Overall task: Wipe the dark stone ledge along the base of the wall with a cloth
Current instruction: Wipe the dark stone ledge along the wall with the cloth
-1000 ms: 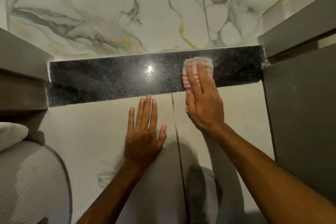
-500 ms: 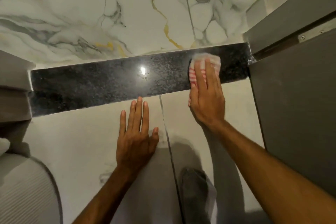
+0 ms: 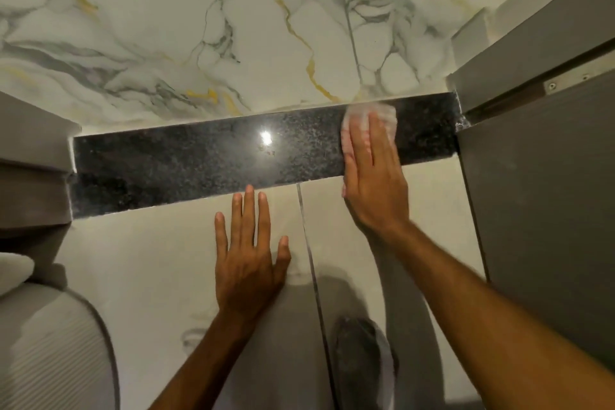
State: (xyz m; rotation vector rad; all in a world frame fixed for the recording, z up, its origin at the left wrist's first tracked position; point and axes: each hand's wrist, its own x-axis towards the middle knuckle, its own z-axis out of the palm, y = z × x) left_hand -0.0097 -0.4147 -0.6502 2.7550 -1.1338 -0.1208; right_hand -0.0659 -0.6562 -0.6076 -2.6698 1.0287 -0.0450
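Observation:
A dark speckled stone ledge runs left to right below the white marble wall. A bright light spot reflects near its middle. My right hand lies flat on a white cloth with red stripes, pressing it onto the right part of the ledge, a short way from the ledge's right end. The cloth is blurred and mostly hidden under my fingers. My left hand rests flat with fingers spread on the pale tile just below the ledge, holding nothing.
A grey cabinet door stands close on the right, with a metal hinge plate above it. A grey block closes the ledge's left end. A ribbed white object sits at the lower left. A dark shoe shows at the bottom.
My right hand has slid the cloth rightward along the ledge, closer to the cabinet. My left hand stays planted on the tile.

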